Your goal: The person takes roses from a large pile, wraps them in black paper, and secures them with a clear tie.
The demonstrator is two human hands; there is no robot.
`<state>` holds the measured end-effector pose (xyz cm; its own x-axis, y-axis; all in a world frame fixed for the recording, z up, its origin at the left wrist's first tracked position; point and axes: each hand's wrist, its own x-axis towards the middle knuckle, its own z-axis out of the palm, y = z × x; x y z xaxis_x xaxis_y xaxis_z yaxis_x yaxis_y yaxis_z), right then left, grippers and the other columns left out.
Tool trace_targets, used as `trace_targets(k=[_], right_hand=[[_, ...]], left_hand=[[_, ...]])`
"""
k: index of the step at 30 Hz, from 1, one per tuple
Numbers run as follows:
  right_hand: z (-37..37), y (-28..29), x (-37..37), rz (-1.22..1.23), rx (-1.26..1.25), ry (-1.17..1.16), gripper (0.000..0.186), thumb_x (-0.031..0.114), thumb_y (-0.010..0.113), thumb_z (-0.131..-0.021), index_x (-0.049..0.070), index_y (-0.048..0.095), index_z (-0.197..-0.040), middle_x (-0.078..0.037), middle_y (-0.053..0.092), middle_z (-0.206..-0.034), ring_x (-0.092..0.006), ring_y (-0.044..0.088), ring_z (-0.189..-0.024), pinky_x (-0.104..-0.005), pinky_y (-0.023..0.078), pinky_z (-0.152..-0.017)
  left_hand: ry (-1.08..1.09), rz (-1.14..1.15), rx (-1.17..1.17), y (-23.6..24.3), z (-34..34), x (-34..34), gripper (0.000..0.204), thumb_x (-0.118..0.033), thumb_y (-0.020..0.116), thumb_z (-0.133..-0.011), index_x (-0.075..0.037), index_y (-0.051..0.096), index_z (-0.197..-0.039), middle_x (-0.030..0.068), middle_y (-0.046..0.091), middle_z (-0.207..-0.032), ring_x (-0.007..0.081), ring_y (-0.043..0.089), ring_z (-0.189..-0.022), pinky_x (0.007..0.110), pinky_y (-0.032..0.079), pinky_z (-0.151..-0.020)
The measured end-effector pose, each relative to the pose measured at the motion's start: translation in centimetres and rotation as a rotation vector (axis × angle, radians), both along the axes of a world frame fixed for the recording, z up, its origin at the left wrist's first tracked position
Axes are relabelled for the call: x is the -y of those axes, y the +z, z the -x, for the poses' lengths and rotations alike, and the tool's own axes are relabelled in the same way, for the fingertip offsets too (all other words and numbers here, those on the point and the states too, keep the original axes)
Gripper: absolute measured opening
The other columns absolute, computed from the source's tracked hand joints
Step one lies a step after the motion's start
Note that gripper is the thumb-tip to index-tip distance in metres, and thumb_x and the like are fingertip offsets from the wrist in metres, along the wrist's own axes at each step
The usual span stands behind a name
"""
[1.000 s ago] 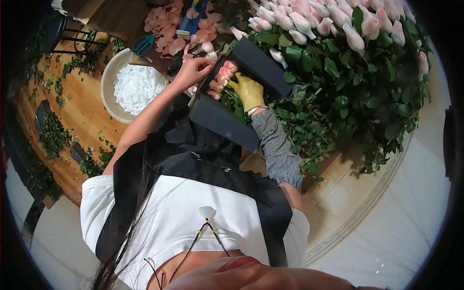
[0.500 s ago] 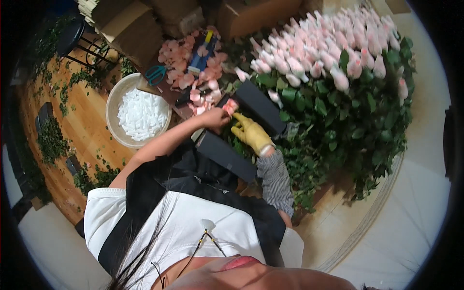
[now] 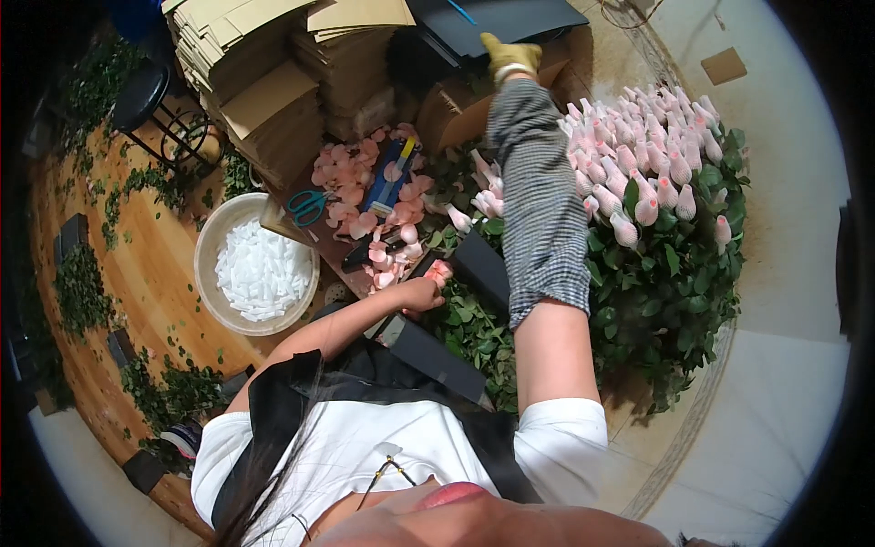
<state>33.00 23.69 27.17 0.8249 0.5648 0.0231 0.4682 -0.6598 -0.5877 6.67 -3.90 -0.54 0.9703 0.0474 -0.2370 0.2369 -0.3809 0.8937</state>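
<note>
My left hand [image 3: 421, 294] is closed on pink roses [image 3: 438, 272], between two black box panels [image 3: 434, 363], with green leaves around. My right hand [image 3: 510, 56], in a yellow glove, is stretched forward, index finger extended, at the edge of a stack of black sheets [image 3: 540, 16] on a cardboard carton [image 3: 460, 114]. A thin blue item [image 3: 460, 11] lies on the sheets. To my left hand's left are loose pink petals [image 3: 344, 180], a blue tool [image 3: 390, 182] and teal scissors [image 3: 308, 208].
A dense mass of net-sleeved pink roses [image 3: 656, 164] on leafy stems fills the right. At left stand a tub of white tubes [image 3: 260, 273] and a black stool [image 3: 141, 100]. Brown card stacks [image 3: 264, 118] rise at the back. Leaves litter the wooden floor [image 3: 137, 219].
My right hand has left the roses in the box and moved far forward to the black sheets. My left hand has dropped from the box's far corner onto the pink roses.
</note>
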Motion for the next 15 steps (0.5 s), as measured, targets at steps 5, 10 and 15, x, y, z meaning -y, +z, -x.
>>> trace_targets(k=[5,10,15], right_hand=[[-7.3,2.5,5.8,0.027,0.324,0.159,0.047,0.039,0.063,-0.083,0.001,0.073,-0.109,-0.025,0.069,-0.115,-0.0431,0.065,-0.109,-0.0446,0.050,-0.097],[-1.5,10.2,17.4,-0.565,0.391,0.161,0.040,0.038,0.065,-0.092,-0.002,0.067,-0.088,-0.021,0.062,-0.070,-0.0325,0.051,-0.059,-0.0422,0.047,-0.063],[9.7,7.4,35.5,-0.649,0.180,0.138,0.031,0.023,0.075,-0.093,-0.007,0.069,-0.101,0.000,0.060,-0.071,-0.0073,0.049,-0.061,-0.0276,0.042,-0.055]], left_hand=[[-0.004,0.078,-0.029,-0.2,0.3,-0.3,0.038,-0.032,0.057,-0.097,0.002,0.070,-0.087,0.0196,0.068,-0.070,0.0330,0.068,-0.061,0.046,0.054,-0.064],[-0.058,0.068,-0.092,-0.9,0.2,-0.9,0.036,-0.031,0.058,-0.099,0.001,0.070,-0.091,0.0156,0.072,-0.077,0.0251,0.071,-0.072,0.041,0.055,-0.067],[-0.012,0.600,-0.223,-0.4,0.6,-2.6,0.035,-0.031,0.064,-0.104,0.001,0.056,-0.117,0.0030,0.068,-0.093,0.0144,0.062,-0.080,0.033,0.052,-0.069]])
